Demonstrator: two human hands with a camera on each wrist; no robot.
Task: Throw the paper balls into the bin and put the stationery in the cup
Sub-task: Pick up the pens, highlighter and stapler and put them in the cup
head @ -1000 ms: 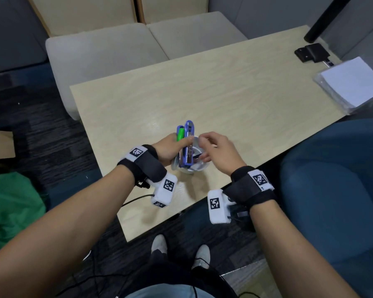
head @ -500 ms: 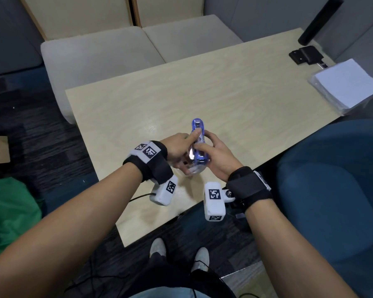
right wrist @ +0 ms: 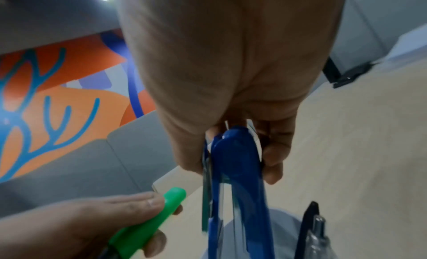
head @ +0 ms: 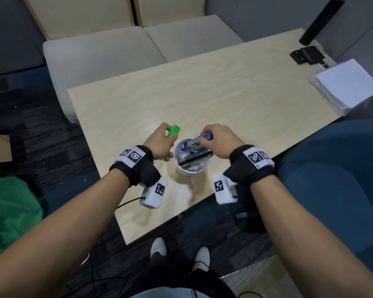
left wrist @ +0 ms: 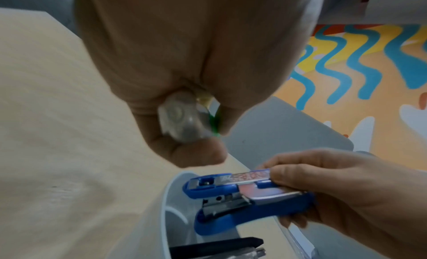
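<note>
Landmark: white cup, standing on the table near its front edge; all places below are given from it.
Right hand: just right of the cup, fingers and thumb pinching the rear end of the blue stapler.
Stapler: lies tilted across the cup mouth, nose down inside the far-left rim, tail sticking out over the right rim.
Left hand: just left of the cup, clenched round the green highlighter; its cap pointing up and away, clear of the rim.
Already in cup: a black pen lying aslant across the opening, with pale clutter beneath it that I cannot identify.
Paper balls, bin: neither in view.
Step in hand (judged): seating the stapler in the cup, highlighter to follow.
How to do it well: tip the tail upward so the stapler stands more nearly on its nose, then lower it along the far-left wall and let go only once it is bedded.
Watch: the slanted pen may block the drop; steer the nose behind it.
Risk: the stapler looks heavy for a light cup and could tip it rightward; the left hand is occupied and cannot steady it.
Highlighter next: slip it in upright beside the stapler.
</note>
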